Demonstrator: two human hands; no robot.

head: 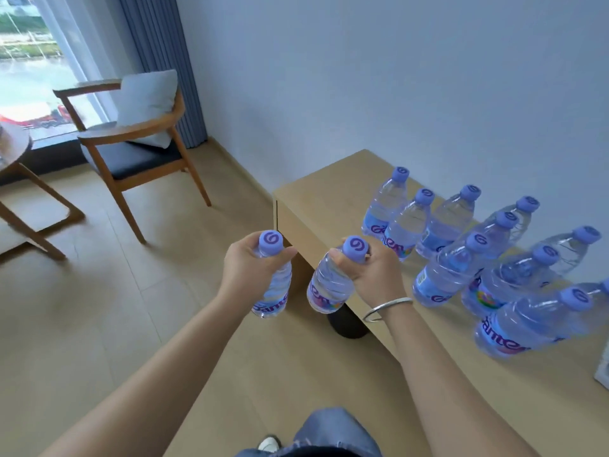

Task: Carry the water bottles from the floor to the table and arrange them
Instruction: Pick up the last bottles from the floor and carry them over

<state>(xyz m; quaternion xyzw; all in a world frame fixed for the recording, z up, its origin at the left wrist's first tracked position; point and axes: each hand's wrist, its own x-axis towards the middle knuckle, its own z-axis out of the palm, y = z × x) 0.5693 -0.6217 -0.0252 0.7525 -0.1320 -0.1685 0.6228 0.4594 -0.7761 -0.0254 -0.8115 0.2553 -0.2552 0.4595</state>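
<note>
My left hand grips a clear water bottle with a purple cap by its neck, held above the floor just left of the table's corner. My right hand grips a second bottle the same way, over the table's left edge. Both bottles hang upright in the air. On the light wooden table several more purple-capped bottles stand in rows to the right of my right hand.
A wooden armchair with a grey cushion stands by the window at the left, beside a small round table. A dark round object sits under the table edge. A white item lies at the table's right edge.
</note>
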